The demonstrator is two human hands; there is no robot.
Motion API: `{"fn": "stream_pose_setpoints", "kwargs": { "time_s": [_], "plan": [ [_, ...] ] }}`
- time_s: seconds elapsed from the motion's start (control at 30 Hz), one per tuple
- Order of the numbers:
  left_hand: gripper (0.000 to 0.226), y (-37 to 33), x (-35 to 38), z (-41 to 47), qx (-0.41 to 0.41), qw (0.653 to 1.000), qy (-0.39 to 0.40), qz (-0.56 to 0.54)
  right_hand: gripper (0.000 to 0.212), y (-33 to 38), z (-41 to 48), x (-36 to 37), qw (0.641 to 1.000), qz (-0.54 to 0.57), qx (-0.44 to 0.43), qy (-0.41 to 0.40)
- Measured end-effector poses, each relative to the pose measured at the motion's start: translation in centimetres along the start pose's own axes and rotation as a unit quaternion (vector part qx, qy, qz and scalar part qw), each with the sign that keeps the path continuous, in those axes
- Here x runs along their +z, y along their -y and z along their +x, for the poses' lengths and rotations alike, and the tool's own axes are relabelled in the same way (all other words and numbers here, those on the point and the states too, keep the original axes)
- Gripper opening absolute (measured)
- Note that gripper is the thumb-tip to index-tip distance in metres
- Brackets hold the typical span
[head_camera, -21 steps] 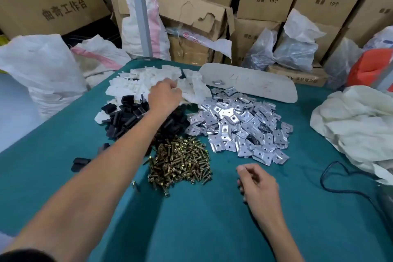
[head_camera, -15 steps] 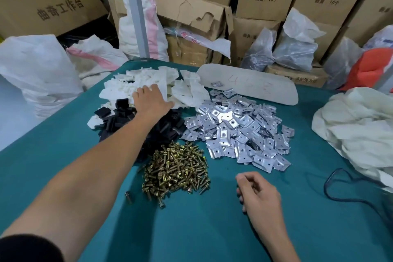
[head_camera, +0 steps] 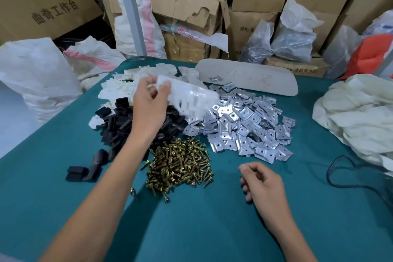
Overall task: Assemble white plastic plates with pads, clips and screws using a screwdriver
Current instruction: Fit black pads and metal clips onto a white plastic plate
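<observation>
The left hand (head_camera: 148, 104) is now lifting a white plate (head_camera: 191, 100) off the pile, fingers clamped on it; the right hand (head_camera: 263, 185) is resting loosely curled and empty.

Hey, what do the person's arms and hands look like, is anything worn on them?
Both the left hand and the right hand are bare: no gloves, rings or watch visible. Both forearms are bare too. A dark sleeve edge shows at the bottom left corner, on the left arm. No sleeve shows on the right.

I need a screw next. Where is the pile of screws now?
In the head view, the pile of screws lies on the green table near the middle, in front of the black pads and left of the metal clips.
</observation>
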State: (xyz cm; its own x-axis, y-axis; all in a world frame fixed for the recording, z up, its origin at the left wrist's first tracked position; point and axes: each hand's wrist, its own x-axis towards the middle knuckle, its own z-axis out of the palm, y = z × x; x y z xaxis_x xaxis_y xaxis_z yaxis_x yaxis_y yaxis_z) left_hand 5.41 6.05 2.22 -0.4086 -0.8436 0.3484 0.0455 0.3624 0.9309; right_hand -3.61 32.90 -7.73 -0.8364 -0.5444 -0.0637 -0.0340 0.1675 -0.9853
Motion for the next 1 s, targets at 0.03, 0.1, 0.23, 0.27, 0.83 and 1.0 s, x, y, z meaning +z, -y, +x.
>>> {"fn": "stream_pose_setpoints", "kwargs": {
  "time_s": [0.03,0.1,0.23,0.27,0.83,1.0],
  "plan": [
    [0.005,-0.1,0.2,-1.6,-0.022,0.999,0.04,-0.026,0.019,0.2,0.0,-0.1,1.0,0.019,0.004,-0.004],
    [0.013,0.3,0.8,-4.5,-0.076,0.985,0.132,-0.08,0.024,0.6,0.1,-0.3,0.998,0.063,0.008,-0.015],
    [0.018,1.7,2.5,-8.3,-0.108,0.959,0.249,-0.087,0.041,1.4,0.2,-0.8,0.987,0.157,0.033,0.007],
    [0.019,2.0,2.8,-8.9,-0.105,0.959,0.254,-0.065,0.046,1.4,0.2,-0.9,0.986,0.164,0.036,0.021],
    [0.03,2.5,6.1,-12.4,-0.005,0.974,0.222,0.052,0.011,2.1,-0.8,-1.2,0.977,0.201,0.05,0.055],
    [0.022,2.5,6.7,-14.4,0.007,0.962,0.246,0.118,0.029,0.5,-0.9,-1.9,0.994,0.11,0.0,0.027]
  ]
}}
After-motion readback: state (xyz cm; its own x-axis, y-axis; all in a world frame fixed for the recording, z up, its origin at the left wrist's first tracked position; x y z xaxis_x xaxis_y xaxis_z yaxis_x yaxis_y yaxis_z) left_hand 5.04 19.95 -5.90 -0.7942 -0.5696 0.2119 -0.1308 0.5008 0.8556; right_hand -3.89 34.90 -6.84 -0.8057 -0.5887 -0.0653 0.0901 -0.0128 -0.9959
